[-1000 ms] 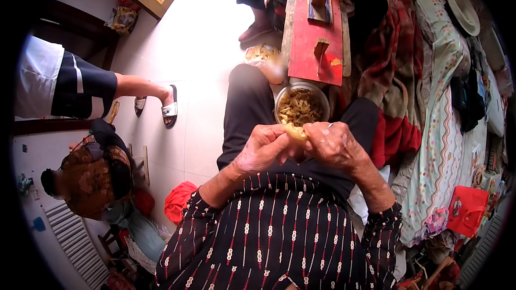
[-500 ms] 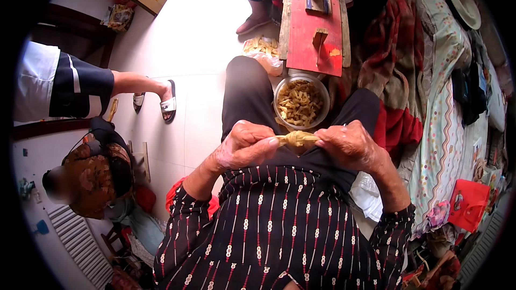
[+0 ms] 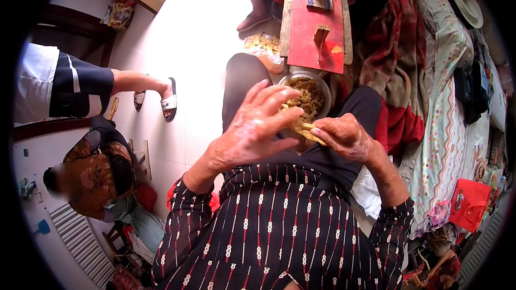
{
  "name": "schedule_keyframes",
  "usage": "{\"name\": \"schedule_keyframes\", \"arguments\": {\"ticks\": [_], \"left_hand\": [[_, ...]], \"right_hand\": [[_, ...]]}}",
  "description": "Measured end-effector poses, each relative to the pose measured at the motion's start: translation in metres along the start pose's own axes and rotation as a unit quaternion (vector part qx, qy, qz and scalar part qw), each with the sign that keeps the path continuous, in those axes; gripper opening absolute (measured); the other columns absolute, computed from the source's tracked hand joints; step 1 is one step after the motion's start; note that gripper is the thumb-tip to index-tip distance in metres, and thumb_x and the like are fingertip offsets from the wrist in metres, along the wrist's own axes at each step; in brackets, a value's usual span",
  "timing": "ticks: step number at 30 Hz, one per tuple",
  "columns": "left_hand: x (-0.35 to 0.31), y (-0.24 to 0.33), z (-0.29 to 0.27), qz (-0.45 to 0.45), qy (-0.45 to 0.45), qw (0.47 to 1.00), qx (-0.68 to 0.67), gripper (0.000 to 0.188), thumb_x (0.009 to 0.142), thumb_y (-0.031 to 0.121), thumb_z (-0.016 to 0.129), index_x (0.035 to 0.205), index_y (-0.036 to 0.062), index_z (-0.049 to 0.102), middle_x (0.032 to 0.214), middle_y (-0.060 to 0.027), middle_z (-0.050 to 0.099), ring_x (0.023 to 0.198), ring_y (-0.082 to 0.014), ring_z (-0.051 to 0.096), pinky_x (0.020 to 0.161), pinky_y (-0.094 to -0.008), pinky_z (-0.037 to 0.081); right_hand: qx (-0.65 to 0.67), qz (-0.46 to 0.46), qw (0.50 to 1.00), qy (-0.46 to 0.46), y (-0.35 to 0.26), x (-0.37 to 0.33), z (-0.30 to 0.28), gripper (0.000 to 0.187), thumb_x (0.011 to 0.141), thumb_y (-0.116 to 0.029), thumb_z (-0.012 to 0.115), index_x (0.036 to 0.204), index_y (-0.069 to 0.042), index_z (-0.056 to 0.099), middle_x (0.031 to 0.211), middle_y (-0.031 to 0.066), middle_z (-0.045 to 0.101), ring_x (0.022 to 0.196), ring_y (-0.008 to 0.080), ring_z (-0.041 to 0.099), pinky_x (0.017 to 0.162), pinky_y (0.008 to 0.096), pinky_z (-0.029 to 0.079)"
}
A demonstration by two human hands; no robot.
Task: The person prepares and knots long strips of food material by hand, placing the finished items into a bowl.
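Observation:
My right hand [image 3: 346, 137] pinches a tan-yellow knotted strip [image 3: 309, 133] between thumb and fingers above my lap. What the strip is made of I cannot make out. One loose end slants down below the thumb. Just left of it, my left hand [image 3: 252, 123] is open with its fingers spread, the tips close to the strip's far end; whether they touch it I cannot tell. Between my knees stands a round white tub [image 3: 327, 92] holding many similar yellowish pieces [image 3: 310, 94]. My left fingers hide part of the tub's near left side.
Beyond the tub is a red wooden bench [image 3: 306, 43] with upright wooden pieces. Left of it lies a clear bag [image 3: 266, 53] of pale strips. One person in white sandals [image 3: 169, 102] stands at left; another, in a patterned top [image 3: 99, 174], sits lower left. A bed with blankets [image 3: 441, 129] lines the right.
My left hand has let go of the strip's left end, opened and moved up and left. My right hand still holds the strip, which now tilts.

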State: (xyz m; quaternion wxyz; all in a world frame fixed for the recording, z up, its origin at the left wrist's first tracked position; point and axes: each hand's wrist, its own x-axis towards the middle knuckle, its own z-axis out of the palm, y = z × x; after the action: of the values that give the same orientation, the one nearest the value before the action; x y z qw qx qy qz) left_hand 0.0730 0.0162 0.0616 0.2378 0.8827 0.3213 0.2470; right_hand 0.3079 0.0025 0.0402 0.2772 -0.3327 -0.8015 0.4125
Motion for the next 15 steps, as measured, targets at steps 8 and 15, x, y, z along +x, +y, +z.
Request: {"name": "schedule_keyframes", "arguments": {"ticks": [8, 15], "left_hand": [[-0.005, 0.004, 0.032, 0.129, -0.083, 0.988, -0.001, 0.013, 0.072, 0.005, 0.063, 0.078, 0.0028, 0.051, 0.092, -0.0110, 0.055, 0.094, -0.0253, 0.056, 0.093, -0.0452, 0.040], [-0.047, -0.009, -0.024, -0.098, -0.233, 0.879, -0.405, 0.010, 0.089, 0.004, 0.054, 0.080, -0.0011, 0.055, 0.058, -0.0087, 0.054, 0.047, -0.0178, 0.057, 0.042, -0.0272, 0.045]], "right_hand": [[0.025, 0.013, 0.997, -0.067, -0.011, -0.017, -0.007, 0.009, 0.087, -0.009, 0.061, 0.084, -0.001, 0.060, 0.066, 0.0139, 0.057, 0.057, 0.0308, 0.058, 0.050, 0.0372, 0.044], [0.009, -0.042, 0.995, -0.094, -0.025, -0.015, 0.014, 0.012, 0.087, -0.012, 0.061, 0.081, -0.002, 0.058, 0.061, 0.0123, 0.056, 0.053, 0.0297, 0.057, 0.046, 0.0387, 0.043]]}}
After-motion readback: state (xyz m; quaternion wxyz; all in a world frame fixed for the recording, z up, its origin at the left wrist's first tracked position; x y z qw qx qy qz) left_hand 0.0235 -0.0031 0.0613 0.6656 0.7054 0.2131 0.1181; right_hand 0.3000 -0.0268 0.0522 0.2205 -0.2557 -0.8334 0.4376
